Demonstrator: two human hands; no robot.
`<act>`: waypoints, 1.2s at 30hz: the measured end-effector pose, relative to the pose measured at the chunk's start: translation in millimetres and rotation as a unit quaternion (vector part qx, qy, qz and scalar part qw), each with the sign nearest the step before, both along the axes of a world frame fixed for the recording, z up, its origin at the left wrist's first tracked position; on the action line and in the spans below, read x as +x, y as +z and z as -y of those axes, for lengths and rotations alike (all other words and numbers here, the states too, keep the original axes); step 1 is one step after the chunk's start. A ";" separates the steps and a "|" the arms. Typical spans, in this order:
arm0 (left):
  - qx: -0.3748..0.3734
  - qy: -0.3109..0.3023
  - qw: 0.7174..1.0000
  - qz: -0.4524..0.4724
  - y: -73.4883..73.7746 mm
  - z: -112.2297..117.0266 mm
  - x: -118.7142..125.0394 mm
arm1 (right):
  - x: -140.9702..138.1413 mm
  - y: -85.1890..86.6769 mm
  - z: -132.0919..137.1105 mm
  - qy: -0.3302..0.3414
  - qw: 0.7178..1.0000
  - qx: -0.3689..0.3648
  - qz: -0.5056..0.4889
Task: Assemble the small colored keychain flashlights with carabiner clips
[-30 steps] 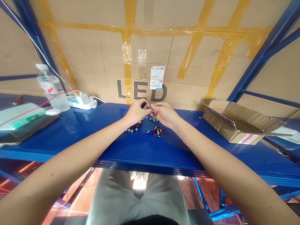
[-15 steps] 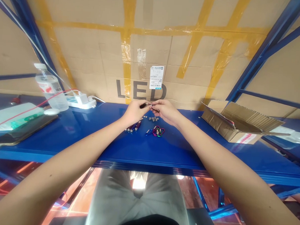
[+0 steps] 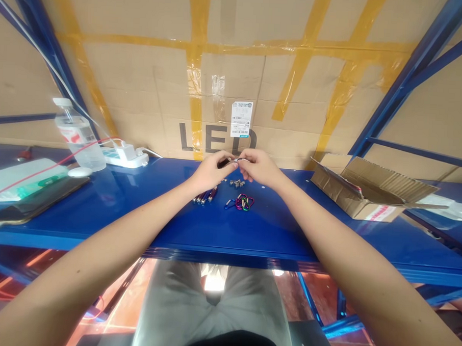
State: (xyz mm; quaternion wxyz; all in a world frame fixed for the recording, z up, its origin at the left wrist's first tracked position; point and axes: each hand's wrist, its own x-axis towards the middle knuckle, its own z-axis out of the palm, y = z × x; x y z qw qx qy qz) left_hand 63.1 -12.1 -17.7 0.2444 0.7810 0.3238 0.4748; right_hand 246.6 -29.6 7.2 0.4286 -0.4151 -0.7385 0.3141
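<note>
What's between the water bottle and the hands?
A white power strip lies between the water bottle and the left hand, seen in the head view.

Held item: small dark piece [image 3: 227, 162] pinched between left hand [image 3: 210, 171] and right hand [image 3: 258, 169], mostly covered by fingertips, too small to identify | Below hands: silver bits [image 3: 236, 183] too tiny to make out | Wall: white sticker [image 3: 241, 119] print unreadable | Edges: left forearm [image 3: 97, 259] and right forearm [image 3: 345, 270] cut off at bottom corners

Small dark cylinder [image 3: 225, 162], approx. horiz., pinched btwn fingers [image 3: 248, 160] of both hands.
</note>
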 end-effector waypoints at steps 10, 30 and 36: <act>0.012 -0.006 0.997 -0.081 -4.3 -2.1 -2.2 | 18.8 4.6 -6.2 -0.018 0.951 0.235 0.200; -0.017 0.034 0.985 -0.166 5.8 -5.2 -6.0 | 19.8 -4.6 -13.6 0.013 0.905 0.315 0.285; -0.038 0.035 0.981 -0.189 10.8 2.8 -6.4 | 15.9 -9.6 -14.3 0.011 0.923 0.281 0.261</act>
